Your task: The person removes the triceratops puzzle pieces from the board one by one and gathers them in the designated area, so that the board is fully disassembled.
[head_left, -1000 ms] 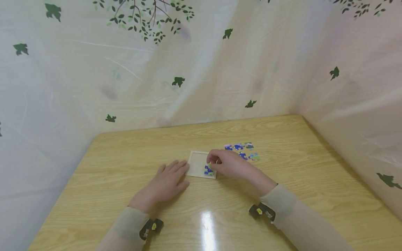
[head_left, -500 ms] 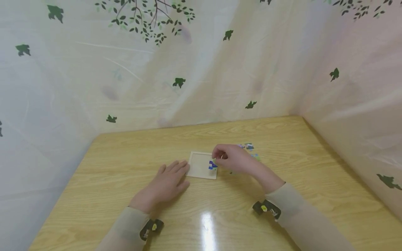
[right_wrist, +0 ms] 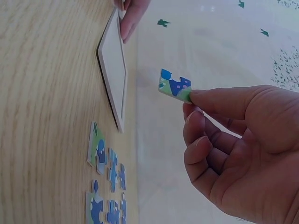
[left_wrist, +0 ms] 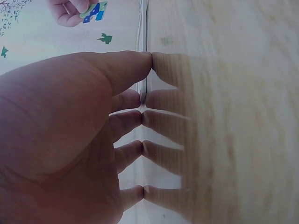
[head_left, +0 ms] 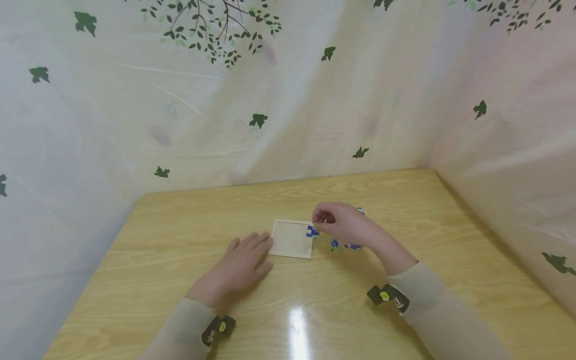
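Note:
A blue and green jigsaw piece [right_wrist: 175, 86] is pinched between the thumb and forefinger of my right hand [head_left: 344, 222]. In the head view this piece shows just over the right edge of a shallow pale puzzle tray [head_left: 291, 241], and the right wrist view shows it lifted above the table. My left hand [head_left: 238, 262] lies with fingers spread, its fingertips at the tray's left edge. Seen from the left wrist, the left fingertips [left_wrist: 135, 190] touch down on the surface. The tray's inside is bare wood colour.
Several loose jigsaw pieces [right_wrist: 97, 149] lie on the wooden table [head_left: 180, 220] to the right of the tray, partly hidden under my right hand in the head view. A pale curtain [head_left: 292, 100] with leaf prints hangs behind the table and along its sides.
My right hand has lifted the jigsaw piece and moved right with it, from over the tray's lower right corner to its right edge. My left hand has stayed in place.

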### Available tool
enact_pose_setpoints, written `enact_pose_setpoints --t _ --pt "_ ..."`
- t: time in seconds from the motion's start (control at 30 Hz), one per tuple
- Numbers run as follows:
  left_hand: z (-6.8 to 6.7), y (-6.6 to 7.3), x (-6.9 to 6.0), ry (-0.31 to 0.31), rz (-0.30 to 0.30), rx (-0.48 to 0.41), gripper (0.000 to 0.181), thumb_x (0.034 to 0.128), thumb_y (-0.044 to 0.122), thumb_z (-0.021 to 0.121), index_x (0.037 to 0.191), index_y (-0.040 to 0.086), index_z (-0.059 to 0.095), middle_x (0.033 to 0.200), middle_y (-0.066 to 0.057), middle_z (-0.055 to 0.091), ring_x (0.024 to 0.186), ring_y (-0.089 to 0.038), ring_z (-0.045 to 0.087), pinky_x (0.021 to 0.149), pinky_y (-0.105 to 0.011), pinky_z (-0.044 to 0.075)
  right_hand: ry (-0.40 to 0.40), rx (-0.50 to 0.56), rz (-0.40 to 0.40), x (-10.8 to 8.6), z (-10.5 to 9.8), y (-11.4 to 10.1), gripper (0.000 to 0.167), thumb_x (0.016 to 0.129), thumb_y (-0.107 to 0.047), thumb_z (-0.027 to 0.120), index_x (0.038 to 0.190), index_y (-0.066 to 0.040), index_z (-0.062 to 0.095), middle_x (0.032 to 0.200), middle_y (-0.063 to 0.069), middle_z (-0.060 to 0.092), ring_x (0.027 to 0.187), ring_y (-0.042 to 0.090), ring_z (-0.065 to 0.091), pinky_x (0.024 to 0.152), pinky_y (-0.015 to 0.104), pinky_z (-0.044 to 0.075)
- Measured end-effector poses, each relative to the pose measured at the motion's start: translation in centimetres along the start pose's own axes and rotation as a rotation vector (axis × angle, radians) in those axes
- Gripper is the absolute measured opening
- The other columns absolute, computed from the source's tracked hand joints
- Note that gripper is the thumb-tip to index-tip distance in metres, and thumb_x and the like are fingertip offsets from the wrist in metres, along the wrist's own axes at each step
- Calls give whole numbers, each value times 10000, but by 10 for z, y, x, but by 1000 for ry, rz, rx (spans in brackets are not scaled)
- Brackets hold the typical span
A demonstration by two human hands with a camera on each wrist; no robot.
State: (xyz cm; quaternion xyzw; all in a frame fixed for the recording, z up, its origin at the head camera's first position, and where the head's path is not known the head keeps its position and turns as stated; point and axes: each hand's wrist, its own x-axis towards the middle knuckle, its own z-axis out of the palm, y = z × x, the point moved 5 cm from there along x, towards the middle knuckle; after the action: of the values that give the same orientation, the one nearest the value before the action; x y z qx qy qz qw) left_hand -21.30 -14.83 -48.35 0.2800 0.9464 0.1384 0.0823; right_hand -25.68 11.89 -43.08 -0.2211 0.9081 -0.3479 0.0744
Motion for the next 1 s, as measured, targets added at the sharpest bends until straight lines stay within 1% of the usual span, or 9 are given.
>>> enact_pose_setpoints --t 0.13,0.3,0.47,0.53,0.67,0.77,1.0 --pt "-1 0 0 2 1 0 626 1153 334 590 1679 30 437 1771 -169 349 1643 -443 268 1301 -742 147 -3 12 -3 -1 -3 1 34 1085 -163 731 1111 -143 722 1002 -12 726 909 170 640 822 371 563" --pt "1 0 0 1 0 3 628 1155 340 584 1681 32 435 1772 -168 348 1644 -442 265 1303 -739 145 -11 51 -11 -4 -10 2 50 1087 -175 729 1089 -127 714 1036 49 741 937 180 661 844 387 572" --pt "3 0 0 -5 1 2 628 1156 339 580 1685 38 428 1776 -165 338 1648 -435 258 1308 -730 138 7 66 -2 -9 -18 8 44 1088 -168 727 1100 -130 707 1047 30 736 958 190 671 846 396 577" --pt "4 0 1 -5 0 3 627 1157 341 578 1687 42 427 1779 -161 335 1650 -431 255 1310 -726 138 18 62 2 -10 -21 11 48 1084 -170 733 1104 -134 707 1034 -1 724 956 192 661 847 391 572" --pt "4 0 1 -3 -2 9 633 1158 355 575 1691 51 424 1781 -153 332 1653 -426 251 1313 -720 135 25 45 11 -13 -27 17 43 1080 -148 733 1115 -137 711 1024 0 716 961 202 654 861 394 573" --pt "3 -1 1 0 -3 15 637 1156 359 577 1692 52 424 1780 -153 335 1651 -427 254 1314 -719 135 27 27 15 -17 -31 20 36 1080 -136 730 1113 -131 716 1012 13 713 950 213 652 846 394 572" --pt "1 -2 0 12 7 18 633 1156 346 580 1686 37 427 1775 -162 344 1646 -437 264 1308 -729 145 29 -32 52 -27 -45 31 29 1086 -154 718 1102 -129 716 1006 1 710 946 207 644 839 397 568"
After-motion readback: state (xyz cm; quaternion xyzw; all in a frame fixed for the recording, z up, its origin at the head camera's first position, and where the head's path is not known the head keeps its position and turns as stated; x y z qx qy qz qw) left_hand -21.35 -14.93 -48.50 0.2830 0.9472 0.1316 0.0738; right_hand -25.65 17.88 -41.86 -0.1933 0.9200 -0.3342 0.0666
